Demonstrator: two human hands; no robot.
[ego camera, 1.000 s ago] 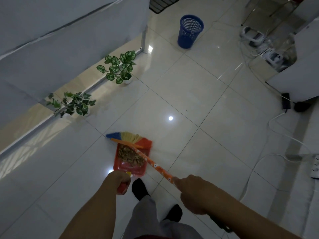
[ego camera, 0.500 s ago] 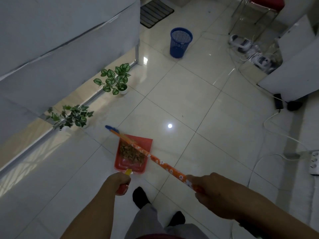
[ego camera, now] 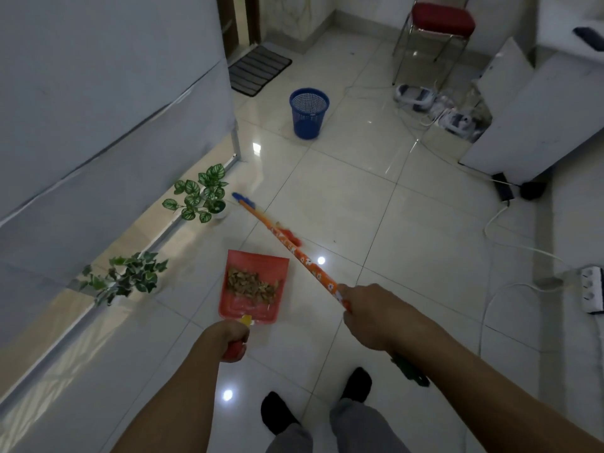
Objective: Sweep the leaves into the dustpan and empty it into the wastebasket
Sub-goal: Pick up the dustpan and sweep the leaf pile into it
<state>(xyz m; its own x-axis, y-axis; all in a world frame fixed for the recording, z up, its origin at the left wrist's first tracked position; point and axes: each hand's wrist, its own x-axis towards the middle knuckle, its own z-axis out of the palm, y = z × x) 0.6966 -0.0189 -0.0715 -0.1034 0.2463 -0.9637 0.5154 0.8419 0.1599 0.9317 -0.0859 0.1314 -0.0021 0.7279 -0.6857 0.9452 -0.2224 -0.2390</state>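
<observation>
A red dustpan [ego camera: 235, 308] sits low over the tiled floor in front of me, with a pile of brown dry leaves [ego camera: 251, 286] in it. My left hand [ego camera: 228, 338] is shut on its handle. My right hand [ego camera: 369, 317] grips the orange flowered stick of a broom [ego camera: 294, 250], which slants up and left; its coloured head is to the right of and beyond the dustpan, near a potted plant. A blue mesh wastebasket [ego camera: 309, 114] stands upright farther ahead on the floor, well apart from both hands.
Two small potted plants [ego camera: 202, 194] [ego camera: 125, 277] stand along the left wall ledge. White cables [ego camera: 500, 220] and a power strip [ego camera: 592, 289] lie at the right. Shoes [ego camera: 415, 98], a red chair [ego camera: 441, 21] and a white cabinet [ego camera: 529, 109] are at the back right; a doormat [ego camera: 258, 71] lies beyond the basket.
The broom head has swung off the dustpan, forward and to the right. The dustpan with the leaves stays in my left hand. The view has tilted up, so the wastebasket appears nearer the middle.
</observation>
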